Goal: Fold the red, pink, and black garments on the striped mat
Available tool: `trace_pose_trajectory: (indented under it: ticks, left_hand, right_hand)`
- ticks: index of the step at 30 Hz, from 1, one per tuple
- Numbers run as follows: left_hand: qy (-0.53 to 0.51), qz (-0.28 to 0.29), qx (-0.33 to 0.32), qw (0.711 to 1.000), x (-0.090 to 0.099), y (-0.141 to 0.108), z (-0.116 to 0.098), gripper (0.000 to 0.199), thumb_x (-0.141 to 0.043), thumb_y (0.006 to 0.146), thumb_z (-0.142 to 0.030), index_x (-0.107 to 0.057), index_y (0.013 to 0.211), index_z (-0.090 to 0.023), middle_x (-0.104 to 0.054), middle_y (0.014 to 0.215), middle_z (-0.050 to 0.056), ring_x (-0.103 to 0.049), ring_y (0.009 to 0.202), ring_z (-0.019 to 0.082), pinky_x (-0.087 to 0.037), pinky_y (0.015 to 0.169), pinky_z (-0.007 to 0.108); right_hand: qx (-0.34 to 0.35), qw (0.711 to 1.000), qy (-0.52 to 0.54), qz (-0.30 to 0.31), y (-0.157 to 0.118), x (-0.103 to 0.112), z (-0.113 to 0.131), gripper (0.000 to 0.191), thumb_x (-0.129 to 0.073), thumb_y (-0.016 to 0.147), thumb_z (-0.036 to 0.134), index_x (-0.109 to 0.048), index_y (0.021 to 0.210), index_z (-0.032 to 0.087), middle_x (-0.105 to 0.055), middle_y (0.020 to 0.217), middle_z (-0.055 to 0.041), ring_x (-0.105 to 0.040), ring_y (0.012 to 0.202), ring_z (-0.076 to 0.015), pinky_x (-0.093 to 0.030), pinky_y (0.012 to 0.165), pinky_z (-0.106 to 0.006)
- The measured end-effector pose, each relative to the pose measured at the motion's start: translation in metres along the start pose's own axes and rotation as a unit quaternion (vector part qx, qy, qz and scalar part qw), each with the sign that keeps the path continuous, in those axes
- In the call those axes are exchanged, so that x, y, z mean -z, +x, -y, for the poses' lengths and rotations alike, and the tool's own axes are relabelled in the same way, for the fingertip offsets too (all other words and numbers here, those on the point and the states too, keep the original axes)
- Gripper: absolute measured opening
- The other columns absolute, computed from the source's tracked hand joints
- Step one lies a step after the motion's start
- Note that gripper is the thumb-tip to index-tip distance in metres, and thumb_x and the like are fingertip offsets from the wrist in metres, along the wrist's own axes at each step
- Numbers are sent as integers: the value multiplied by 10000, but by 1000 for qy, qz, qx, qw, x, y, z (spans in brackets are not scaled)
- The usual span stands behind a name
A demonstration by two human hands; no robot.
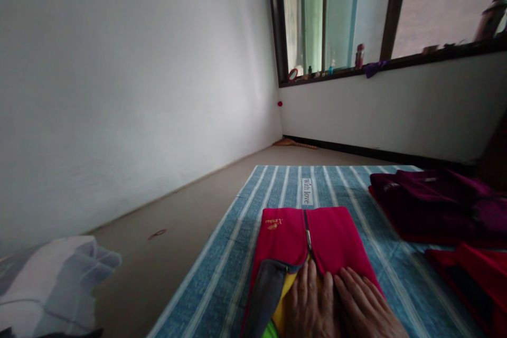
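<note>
From where I stand, the pink garment [328, 224] lies folded into a neat block on the blue striped cloth [227, 259], near the printed words "With love" [307, 191]. Its zip [308, 235] runs down from the far edge, closed at the top and parted lower down, where a grey flap [263, 288] folds back to the left and yellow fabric [288, 290] shows in the opening, with a sliver of green [270, 330] at the very bottom. Gold lettering [274, 223] sits on the upper left of the front. Both of the person's hands are laid flat on the bundle: the left hand [311, 301] covers the gap below the zip, fingers straight and pointing away, and the right hand [366, 301] rests just beside it on the pink cloth, its fingers slanting toward the left one. Neither is clamped on anything (the palms face down, so I cannot see beneath them). Off to the right lie a dark purple garment [431, 200] and, nearer the person, a red garment [481, 269]. Over by the window [332, 16], a purple rag [374, 68] hangs over the sill.
</note>
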State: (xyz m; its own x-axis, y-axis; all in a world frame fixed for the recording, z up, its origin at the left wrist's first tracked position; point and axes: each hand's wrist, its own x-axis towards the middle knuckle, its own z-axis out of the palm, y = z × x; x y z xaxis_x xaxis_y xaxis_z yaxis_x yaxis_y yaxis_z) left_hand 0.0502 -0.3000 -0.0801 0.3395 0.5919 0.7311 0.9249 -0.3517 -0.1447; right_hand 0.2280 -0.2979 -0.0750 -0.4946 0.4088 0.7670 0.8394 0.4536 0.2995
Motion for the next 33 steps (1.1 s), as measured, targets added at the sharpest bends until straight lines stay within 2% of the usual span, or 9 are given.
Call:
trace_pose_trajectory:
  ticks: [4, 8, 14, 18, 23, 33]
  left_hand:
    - [-4, 31, 2, 1000, 2, 0, -4, 450, -496, 887, -399, -528, 1321, -283, -588, 1309, 63, -506, 1226, 232, -423, 965, 346]
    - [-2, 36, -10, 999, 13, 6, -2, 440, -485, 895, -380, -533, 1314, -254, -579, 1321, 81, -510, 1226, 246, -452, 936, 359]
    - [0, 116, -62, 991, 25, 9, 6, 587, -511, 857, -276, -390, 1428, -213, -445, 1445, 110, -425, 1307, 266, -446, 965, 358]
    - [-13, 127, -50, 991, 28, 8, 4, 619, -517, 832, -256, -381, 1435, -232, -432, 1457, 99, -420, 1313, 263, -452, 959, 354]
    - [-21, 113, -24, 993, 30, 12, -1, 586, -495, 831, -242, -421, 1412, -226, -466, 1432, 95, -421, 1314, 265, -459, 962, 374]
    - [-22, 128, -41, 991, 38, 17, 1, 546, -493, 871, -314, -431, 1405, -223, -458, 1434, 110, -430, 1312, 268, -472, 958, 374]
  right_hand:
    - [5, 1000, 17, 22, 1, 6, -1, 421, -380, 872, 199, -569, 1247, 159, -645, 1195, -74, -570, 1111, -215, -405, 936, -328]
    - [-3, 999, 20, 31, 2, 10, -1, 435, -376, 882, 214, -550, 1277, 154, -635, 1215, -81, -564, 1124, -215, -407, 938, -331]
    - [-8, 999, 22, 48, 4, 13, 2, 409, -376, 877, 188, -575, 1231, 138, -629, 1225, -95, -561, 1135, -227, -407, 942, -352]
    - [-26, 998, 33, 56, 4, 15, 4, 421, -378, 873, 184, -558, 1250, 138, -617, 1243, -102, -547, 1158, -236, -408, 948, -370]
    - [-30, 997, 36, 58, 7, 19, 4, 430, -375, 862, 172, -558, 1250, 137, -624, 1236, -100, -555, 1146, -233, -401, 957, -373]
    - [-19, 998, 25, 56, 14, 25, 3, 414, -344, 878, 167, -571, 1221, 118, -640, 1211, -100, -575, 1123, -231, -411, 922, -365]
